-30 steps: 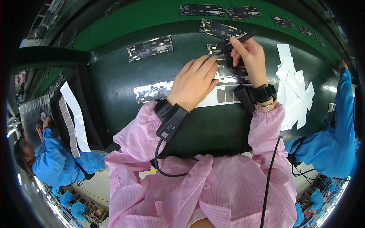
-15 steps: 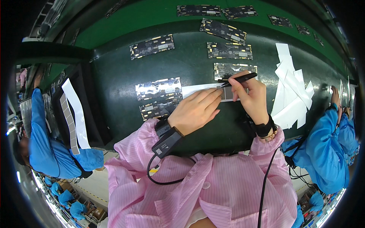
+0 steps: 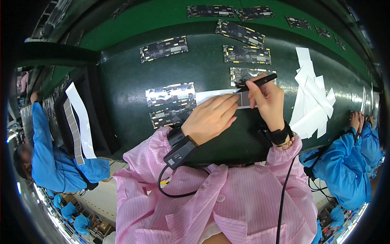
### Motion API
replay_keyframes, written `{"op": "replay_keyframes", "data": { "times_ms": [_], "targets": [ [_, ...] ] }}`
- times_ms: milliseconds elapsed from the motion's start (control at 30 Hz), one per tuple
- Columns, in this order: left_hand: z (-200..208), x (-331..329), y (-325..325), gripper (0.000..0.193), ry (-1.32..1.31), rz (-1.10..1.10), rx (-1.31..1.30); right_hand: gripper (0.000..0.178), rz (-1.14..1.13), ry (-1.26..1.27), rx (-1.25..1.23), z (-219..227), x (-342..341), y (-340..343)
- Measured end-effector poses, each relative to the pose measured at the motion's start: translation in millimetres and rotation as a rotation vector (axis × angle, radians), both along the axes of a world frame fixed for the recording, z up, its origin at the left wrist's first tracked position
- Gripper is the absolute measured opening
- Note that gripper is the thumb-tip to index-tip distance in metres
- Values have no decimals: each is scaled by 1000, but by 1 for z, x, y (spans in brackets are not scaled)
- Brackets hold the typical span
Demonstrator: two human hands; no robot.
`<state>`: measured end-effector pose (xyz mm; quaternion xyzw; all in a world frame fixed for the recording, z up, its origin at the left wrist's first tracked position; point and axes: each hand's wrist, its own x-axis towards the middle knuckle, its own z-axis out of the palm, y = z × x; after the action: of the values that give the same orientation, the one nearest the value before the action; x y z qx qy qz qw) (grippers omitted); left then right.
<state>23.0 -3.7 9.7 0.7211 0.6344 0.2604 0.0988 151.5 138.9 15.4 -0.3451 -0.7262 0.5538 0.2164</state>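
Note:
My left hand (image 3: 212, 116) lies flat with its fingers stretched out over a white strip with grey rectangles (image 3: 245, 100), pressing it to the dark green table. In my right hand (image 3: 268, 100) is a pair of black tweezers (image 3: 263, 80), slanted so that their tip meets the strip by my left fingertips. Just beyond the strip, partly behind my right hand, lies a dark circuit board (image 3: 243, 77). Two more boards lie left of the strip, a shiny one (image 3: 170, 94) and a darker one (image 3: 168, 116) that my left hand partly covers.
A pile of white paper strips (image 3: 310, 97) lies to the right. At left, a black tray (image 3: 99, 122) holds a white strip (image 3: 81, 116) and a grey-squared strip (image 3: 72, 126). More circuit boards (image 3: 246, 55) lie farther back. People in blue (image 3: 343, 162) sit on both sides.
The tweezers and my right hand have shifted very slightly; the tip stays at the strip. My left hand keeps its place. At right, a co-worker's hands have moved nearer.

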Motion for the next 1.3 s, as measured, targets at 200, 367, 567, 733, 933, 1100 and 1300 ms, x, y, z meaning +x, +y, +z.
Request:
{"op": "replay_keyframes", "data": {
  "times_ms": [200,367,567,733,933,1100,1300],
  "targets": [
    [0,-1,1,36,-11,3,11,11,-65,86,-138,0,-1,8],
    [8,-14,14,34,-60,7,34,16,-76,150,-158,6,-21,47],
    [6,-50,55,31,53,102,163,22,6,208,-212,-4,-62,94],
    [-5,-55,60,35,105,163,88,22,38,118,-166,-10,-74,93],
    [-6,-55,61,35,120,158,86,24,48,104,-138,-13,-76,95],
    [-4,-56,61,35,136,156,84,25,50,114,-132,-13,-77,95],
    [-1,-56,62,38,140,155,67,24,56,104,-120,-13,-77,96]
  ]
}}
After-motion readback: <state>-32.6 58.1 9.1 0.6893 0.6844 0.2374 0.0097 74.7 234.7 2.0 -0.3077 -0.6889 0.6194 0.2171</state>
